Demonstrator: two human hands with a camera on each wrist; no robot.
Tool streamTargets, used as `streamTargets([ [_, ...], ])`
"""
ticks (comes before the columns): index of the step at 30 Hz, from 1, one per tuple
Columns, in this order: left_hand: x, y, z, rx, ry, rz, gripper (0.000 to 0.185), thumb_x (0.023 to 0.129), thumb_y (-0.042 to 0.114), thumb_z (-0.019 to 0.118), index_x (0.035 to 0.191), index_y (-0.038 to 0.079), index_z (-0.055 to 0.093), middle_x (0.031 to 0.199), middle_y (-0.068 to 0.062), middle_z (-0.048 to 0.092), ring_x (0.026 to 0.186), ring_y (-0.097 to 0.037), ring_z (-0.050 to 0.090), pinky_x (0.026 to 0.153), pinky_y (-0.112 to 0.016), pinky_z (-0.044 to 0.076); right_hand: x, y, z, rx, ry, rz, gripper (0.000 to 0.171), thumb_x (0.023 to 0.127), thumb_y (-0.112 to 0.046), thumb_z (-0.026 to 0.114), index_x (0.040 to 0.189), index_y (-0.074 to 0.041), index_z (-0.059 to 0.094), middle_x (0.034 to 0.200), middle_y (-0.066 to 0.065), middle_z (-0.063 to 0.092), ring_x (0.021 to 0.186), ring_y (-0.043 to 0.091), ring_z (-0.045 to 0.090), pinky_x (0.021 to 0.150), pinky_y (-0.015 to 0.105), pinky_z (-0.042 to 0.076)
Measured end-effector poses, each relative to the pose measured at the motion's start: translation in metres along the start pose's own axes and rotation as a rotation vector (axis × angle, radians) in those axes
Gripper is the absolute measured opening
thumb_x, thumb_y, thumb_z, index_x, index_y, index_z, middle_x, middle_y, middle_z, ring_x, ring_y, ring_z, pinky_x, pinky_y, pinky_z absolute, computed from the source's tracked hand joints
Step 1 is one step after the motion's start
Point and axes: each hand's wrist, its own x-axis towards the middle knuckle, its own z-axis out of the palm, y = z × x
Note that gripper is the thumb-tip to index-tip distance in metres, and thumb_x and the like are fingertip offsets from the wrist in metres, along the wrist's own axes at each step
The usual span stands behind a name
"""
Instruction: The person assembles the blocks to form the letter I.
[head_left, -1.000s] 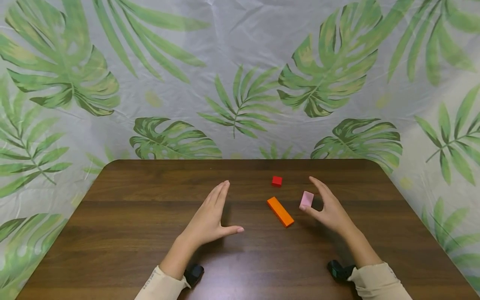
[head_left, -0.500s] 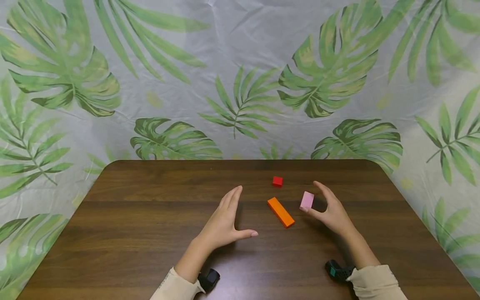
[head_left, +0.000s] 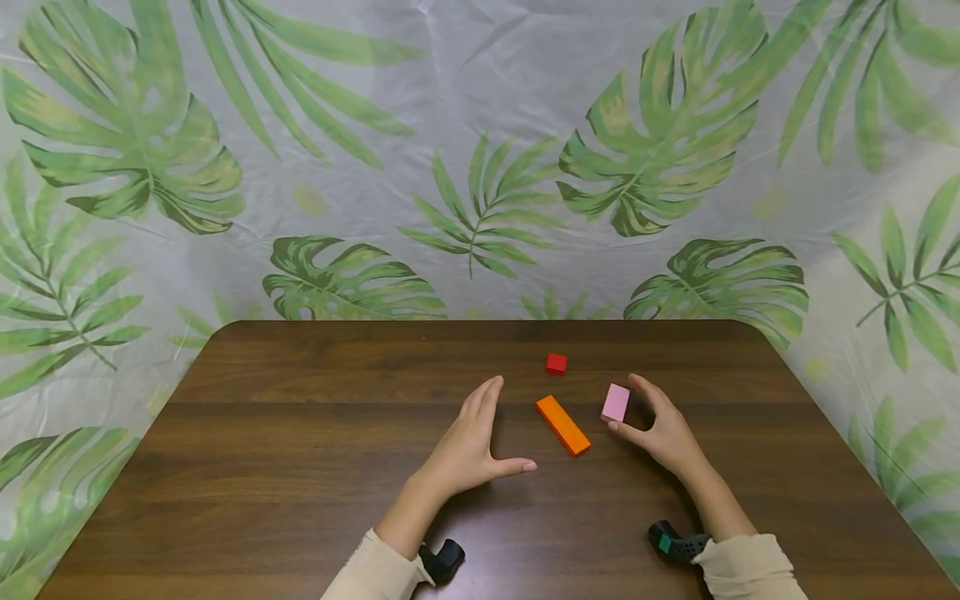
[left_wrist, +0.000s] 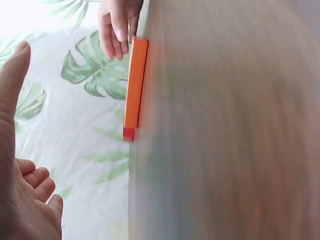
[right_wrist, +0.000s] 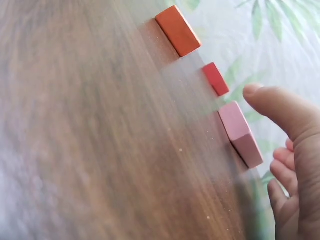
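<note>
- Two empty grips in the head view: left hand (head_left: pixel 467 450) left of the orange block (head_left: pixel 563 425), right hand (head_left: pixel 667 432) just beside the pink block (head_left: pixel 616 402), with thumbs and fingers spread.
- Farther back in that same view, red block (head_left: pixel 557 363), apart from both hands; long orange block flat on the wooden table (head_left: pixel 285 467), presumably for steadiness.
- Over to the left wrist view: thumb away from fingers, nothing held; right hand beyond the orange block; pink block not visible.
- Right wrist view: clear gap between thumb and pink block, so no grasp; wide spread probably for clearance around the block.
</note>
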Motion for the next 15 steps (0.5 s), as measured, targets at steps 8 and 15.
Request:
streamTargets([
  [8,0.006,0.003,0.018,-0.027,-0.029,-0.044,0.112,0.065,0.071,0.057,0.144,0.009,0.010,0.146,-0.011,0.018,0.131,-0.022,0.019,0.100,-0.040,0.028,-0.001,0.006,0.004,0.009,-0.021,0.025,0.082,0.072,-0.027,0.076,0.135,0.004,0.032,0.132,0.025,0.037,0.119,0.041,0.036,0.096,0.052,0.028],
  [15,0.010,0.008,0.031,-0.077,-0.046,-0.087,0.111,0.064,0.069,0.061,0.143,0.005,0.015,0.144,-0.014,0.021,0.130,-0.027,0.023,0.100,-0.042,0.028,-0.001,0.007,0.004,-0.009,-0.036,0.038,0.082,0.074,-0.029,0.074,0.135,0.004,0.031,0.131,0.026,0.039,0.117,0.040,0.038,0.095,0.053,0.028],
])
